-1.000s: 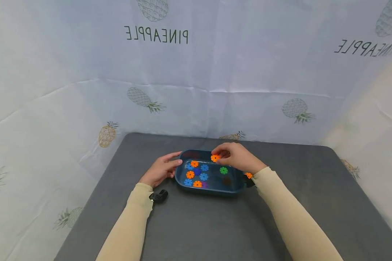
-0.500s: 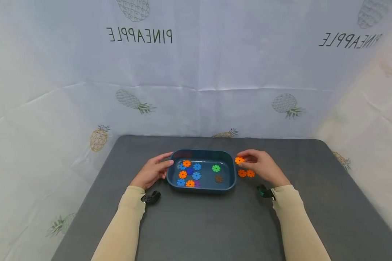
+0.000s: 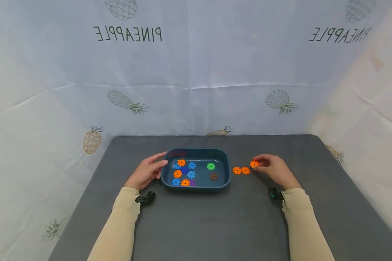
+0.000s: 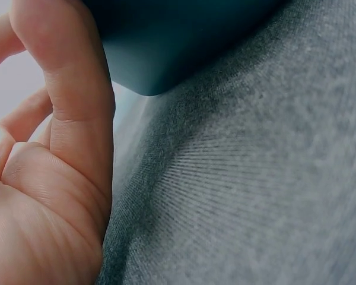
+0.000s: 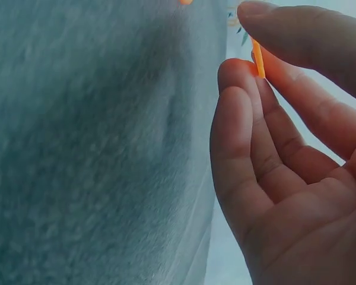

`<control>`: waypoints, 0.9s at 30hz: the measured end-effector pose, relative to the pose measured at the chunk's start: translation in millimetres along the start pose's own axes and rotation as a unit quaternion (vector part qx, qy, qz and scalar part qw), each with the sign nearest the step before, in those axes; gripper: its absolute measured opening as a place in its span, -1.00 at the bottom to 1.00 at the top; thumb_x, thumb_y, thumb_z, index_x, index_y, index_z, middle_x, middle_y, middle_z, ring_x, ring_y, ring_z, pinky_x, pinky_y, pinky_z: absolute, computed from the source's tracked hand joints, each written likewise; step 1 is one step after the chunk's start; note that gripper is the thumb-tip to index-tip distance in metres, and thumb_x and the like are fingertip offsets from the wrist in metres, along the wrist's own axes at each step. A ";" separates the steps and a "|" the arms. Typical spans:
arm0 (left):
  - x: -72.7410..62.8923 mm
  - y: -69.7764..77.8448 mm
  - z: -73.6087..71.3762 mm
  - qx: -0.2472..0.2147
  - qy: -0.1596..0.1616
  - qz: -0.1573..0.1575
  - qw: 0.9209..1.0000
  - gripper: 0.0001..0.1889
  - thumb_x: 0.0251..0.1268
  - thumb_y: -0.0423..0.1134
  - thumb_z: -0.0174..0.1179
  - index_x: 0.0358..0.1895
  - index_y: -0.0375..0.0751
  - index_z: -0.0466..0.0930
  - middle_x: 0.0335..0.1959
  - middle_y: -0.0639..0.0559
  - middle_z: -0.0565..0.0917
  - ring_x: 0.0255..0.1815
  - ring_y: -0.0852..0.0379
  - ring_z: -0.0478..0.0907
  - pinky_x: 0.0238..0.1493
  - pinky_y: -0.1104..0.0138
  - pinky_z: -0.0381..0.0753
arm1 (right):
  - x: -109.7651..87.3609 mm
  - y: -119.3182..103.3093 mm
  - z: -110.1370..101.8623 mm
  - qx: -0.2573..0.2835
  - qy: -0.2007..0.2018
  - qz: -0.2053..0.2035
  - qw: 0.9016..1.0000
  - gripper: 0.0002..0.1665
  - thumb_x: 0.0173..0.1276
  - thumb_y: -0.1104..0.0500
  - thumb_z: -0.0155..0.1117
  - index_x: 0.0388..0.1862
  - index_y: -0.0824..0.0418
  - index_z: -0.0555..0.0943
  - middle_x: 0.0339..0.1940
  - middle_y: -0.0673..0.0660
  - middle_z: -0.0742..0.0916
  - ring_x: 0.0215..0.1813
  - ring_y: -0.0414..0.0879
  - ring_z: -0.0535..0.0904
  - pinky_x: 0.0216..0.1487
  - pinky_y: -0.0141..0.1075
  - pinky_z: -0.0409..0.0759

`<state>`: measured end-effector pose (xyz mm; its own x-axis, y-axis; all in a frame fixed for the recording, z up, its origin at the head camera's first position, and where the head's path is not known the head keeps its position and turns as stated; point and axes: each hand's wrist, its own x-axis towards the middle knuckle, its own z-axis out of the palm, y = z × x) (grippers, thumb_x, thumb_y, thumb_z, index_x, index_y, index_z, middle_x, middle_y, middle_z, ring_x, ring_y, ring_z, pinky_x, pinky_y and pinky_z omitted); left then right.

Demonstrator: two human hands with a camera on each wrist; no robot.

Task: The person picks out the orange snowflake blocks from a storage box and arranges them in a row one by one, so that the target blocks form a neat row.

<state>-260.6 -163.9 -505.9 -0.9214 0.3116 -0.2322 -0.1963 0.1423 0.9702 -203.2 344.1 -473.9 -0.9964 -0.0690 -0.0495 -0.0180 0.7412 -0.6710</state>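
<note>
A dark blue rectangular tray (image 3: 196,188) stands on the grey table with flower-shaped plastic discs inside. My left hand (image 3: 146,171) holds its left end, thumb at the rim and fingers along the outer wall; the tray's underside (image 4: 160,53) shows in the left wrist view. Right of the tray, my right hand (image 3: 276,170) pinches an orange flower disc (image 3: 254,164) between thumb and fingers; its thin edge shows in the right wrist view. Two more orange discs (image 3: 241,170) lie side by side on the table between tray and right hand.
In the tray, blue, orange and purple discs (image 3: 184,170) cluster at the left, with a green disc (image 3: 211,166) and a brown disc (image 3: 213,177) at the right. A pineapple-print cloth (image 3: 189,72) hangs behind the grey table (image 3: 222,224).
My right hand has moved from over the tray out to its right, carrying the orange disc past the two on the table. My left hand stays at the tray; the view has shifted.
</note>
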 end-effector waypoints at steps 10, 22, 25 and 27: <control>-1.7 0.8 -1.1 0.002 -0.003 0.003 1.000 -0.25 0.55 0.08 0.36 0.69 0.06 0.32 -0.36 0.06 0.59 -0.45 0.17 0.50 -0.34 0.37 0.64 | 3.8 7.8 3.8 -0.018 -0.015 0.018 1.000 -0.52 0.50 0.04 0.50 0.31 0.19 0.71 0.20 0.27 0.76 0.11 0.10 0.69 0.21 0.11 0.69; -2.1 0.7 1.7 -0.003 -0.001 0.001 1.000 -0.27 0.54 0.08 0.36 0.68 0.09 0.34 -0.37 0.08 0.61 -0.44 0.17 0.53 -0.33 0.39 0.65 | 4.5 6.7 9.3 -0.028 -0.024 0.023 0.999 -0.56 0.49 0.08 0.50 0.28 0.18 0.73 0.13 0.24 0.77 0.05 0.05 0.67 0.16 0.07 0.69; -2.9 0.3 1.4 -0.003 -0.001 0.000 1.000 -0.27 0.54 0.08 0.36 0.68 0.09 0.34 -0.36 0.07 0.61 -0.44 0.17 0.52 -0.34 0.40 0.65 | 4.9 6.6 10.2 -0.027 -0.026 0.022 0.999 -0.56 0.49 0.09 0.50 0.27 0.19 0.73 0.11 0.24 0.77 0.05 0.04 0.67 0.15 0.06 0.69; -2.8 0.5 1.1 -0.005 0.000 0.001 1.000 -0.27 0.54 0.09 0.36 0.67 0.10 0.35 -0.36 0.07 0.61 -0.44 0.16 0.52 -0.34 0.40 0.65 | 5.6 6.2 10.4 -0.027 -0.025 0.020 0.999 -0.56 0.49 0.09 0.51 0.27 0.19 0.73 0.11 0.24 0.76 0.04 0.04 0.67 0.14 0.06 0.69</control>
<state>-257.7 -163.7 -504.8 -0.9222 0.3114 -0.2295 -0.1970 0.1325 0.9714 -208.0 341.3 -486.0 -0.9910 -0.0712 -0.1131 0.0156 0.7789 -0.6270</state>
